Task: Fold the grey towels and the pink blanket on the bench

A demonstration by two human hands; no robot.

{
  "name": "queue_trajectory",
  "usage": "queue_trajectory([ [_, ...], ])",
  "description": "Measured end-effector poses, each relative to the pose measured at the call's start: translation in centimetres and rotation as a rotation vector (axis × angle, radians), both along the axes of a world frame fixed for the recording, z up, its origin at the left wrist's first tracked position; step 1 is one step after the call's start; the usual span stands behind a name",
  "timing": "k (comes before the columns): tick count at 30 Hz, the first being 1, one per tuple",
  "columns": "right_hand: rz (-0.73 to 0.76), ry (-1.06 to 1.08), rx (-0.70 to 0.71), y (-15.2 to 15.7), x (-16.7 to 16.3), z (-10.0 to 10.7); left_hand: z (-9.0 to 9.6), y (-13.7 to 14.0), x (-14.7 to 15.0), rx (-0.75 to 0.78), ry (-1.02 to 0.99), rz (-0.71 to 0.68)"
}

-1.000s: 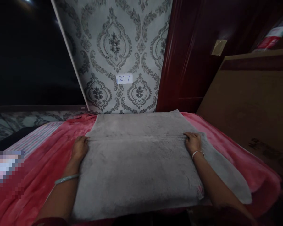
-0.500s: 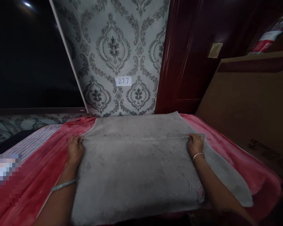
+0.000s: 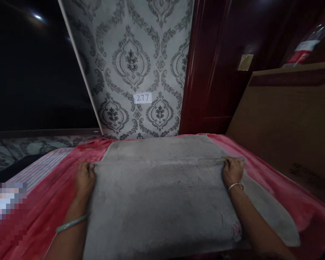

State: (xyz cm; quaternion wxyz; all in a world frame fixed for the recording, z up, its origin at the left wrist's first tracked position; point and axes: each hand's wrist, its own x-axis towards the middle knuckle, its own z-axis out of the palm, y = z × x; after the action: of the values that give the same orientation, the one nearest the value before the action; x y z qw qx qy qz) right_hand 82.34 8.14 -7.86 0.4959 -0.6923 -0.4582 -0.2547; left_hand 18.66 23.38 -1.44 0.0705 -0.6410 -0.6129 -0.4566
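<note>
**Grey towel held at both corners of its folded edge**

The wall [image 3: 141, 54] with patterned paper fills the upper centre of the frame; a dark red door [image 3: 211, 72] stands to its right and a brown board [image 3: 284, 122] at the right edge. A small label [image 3: 142, 98] reading 277 is fixed to the wall.

A red blanket [image 3: 48, 191] covers the lower frame. On it, in the lower centre, lies the grey towel [image 3: 162, 202], one layer folded over another, with the under layer showing beyond the fold line and at lower right.

The left hand [image 3: 84, 178] pinches the left corner of the upper layer's far edge, fingers curled shut on the cloth. The right hand [image 3: 232, 170] pinches the right corner likewise. Each wrist bears a bangle.

Judgement: for a sound fold, both corners should be kept level and taut, and the upper layer's side edges squared to the under layer before release.
</note>
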Motion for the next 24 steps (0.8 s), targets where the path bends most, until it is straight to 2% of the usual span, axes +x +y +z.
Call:
queue_trajectory([
  [4, -0.014, 0.04, -0.081, 0.1, 0.1, -0.4, -0.2, -0.1, 0.2, -0.129, -0.069, -0.035],
  [9, -0.005, 0.042, -0.149, 0.2, 0.4, -0.9, -0.2, -0.5, 0.4, -0.105, -0.072, -0.013],
  [14, -0.026, 0.047, -0.3, 0.2, 0.0, -0.7, -0.5, -0.5, 0.9, -0.147, -0.033, 0.006],
  [20, -0.018, 0.042, -0.392, -1.1, -1.0, 0.6, 0.1, -1.4, 2.0, -0.233, -0.039, -0.033],
  [24, -0.013, 0.03, -0.353, -2.8, -1.4, 2.9, 1.7, -3.1, 1.7, -0.122, -0.067, -0.025],
])
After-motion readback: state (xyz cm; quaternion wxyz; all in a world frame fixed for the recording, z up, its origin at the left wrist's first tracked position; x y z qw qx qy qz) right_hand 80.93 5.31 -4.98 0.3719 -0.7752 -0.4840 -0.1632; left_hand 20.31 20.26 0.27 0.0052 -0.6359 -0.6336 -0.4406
